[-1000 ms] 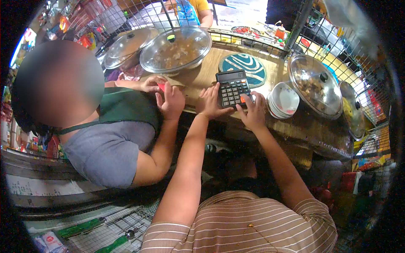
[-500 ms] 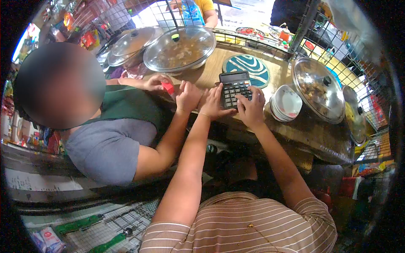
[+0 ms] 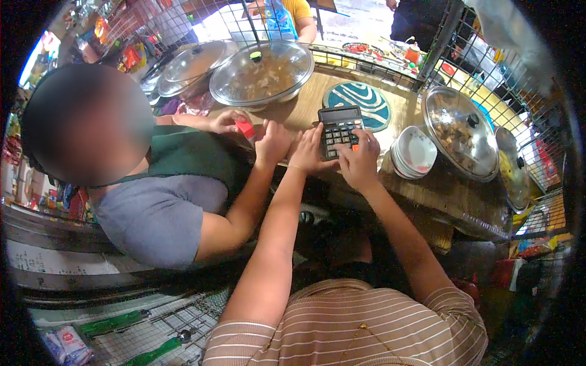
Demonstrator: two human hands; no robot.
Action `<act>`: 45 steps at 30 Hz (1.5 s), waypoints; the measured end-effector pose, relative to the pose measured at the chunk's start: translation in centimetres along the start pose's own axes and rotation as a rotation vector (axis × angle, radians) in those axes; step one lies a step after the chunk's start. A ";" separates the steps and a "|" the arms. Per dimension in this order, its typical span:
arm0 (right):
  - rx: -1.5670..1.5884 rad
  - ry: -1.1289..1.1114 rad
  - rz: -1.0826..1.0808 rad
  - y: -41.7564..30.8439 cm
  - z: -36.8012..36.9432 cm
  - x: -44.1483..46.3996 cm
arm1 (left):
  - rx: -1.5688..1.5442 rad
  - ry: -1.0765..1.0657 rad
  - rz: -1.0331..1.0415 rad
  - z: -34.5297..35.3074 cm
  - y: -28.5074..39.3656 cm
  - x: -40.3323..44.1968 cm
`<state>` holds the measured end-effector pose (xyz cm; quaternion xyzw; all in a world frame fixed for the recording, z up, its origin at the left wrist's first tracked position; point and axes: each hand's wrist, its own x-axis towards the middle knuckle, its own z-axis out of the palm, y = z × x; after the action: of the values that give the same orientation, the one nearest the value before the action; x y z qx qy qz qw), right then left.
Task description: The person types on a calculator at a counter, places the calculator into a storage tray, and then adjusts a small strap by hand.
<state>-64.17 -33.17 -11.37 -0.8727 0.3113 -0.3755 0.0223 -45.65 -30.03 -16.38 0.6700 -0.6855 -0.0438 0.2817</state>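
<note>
A black calculator (image 3: 340,133) lies on the wooden table (image 3: 390,100), its top end over a round teal and white mat (image 3: 366,100). My left hand (image 3: 307,152) rests along the calculator's left edge, fingers extended and thumb stretched out below it. Over the lower right keys is my right hand (image 3: 360,161), its fingers spread and bent, with fingertips on or just above the keys. Just right of that hand stands a stack of white bowls (image 3: 416,151). A co-worker's hand (image 3: 273,143) is close beside my left hand; their other hand holds a small red object (image 3: 245,129).
A co-worker in a green apron (image 3: 183,152) sits at the left. Lidded food dishes stand at the back left (image 3: 262,73) and at the right (image 3: 461,131). Wire mesh (image 3: 473,61) borders the table's far side. Another person in yellow (image 3: 300,15) is beyond it.
The co-worker's near hand has moved right, up to my left hand, and the red object shows more. My right hand's fingers have shifted over the keys. The view has shifted slightly.
</note>
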 end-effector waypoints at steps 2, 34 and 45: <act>0.029 0.007 -0.026 -0.5 -0.3 -0.5 | -0.004 0.019 0.016 0.3 -0.2 0.0; 0.072 0.071 0.097 2.8 -0.2 -2.3 | 0.053 -0.028 -0.046 -1.6 1.7 -0.3; 0.079 0.002 0.058 1.8 -0.3 -1.4 | 0.018 -0.033 -0.057 -1.6 1.7 -0.3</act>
<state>-66.05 -33.78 -12.48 -0.8612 0.3216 -0.3878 0.0672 -46.46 -29.04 -14.38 0.6910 -0.6710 -0.0567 0.2629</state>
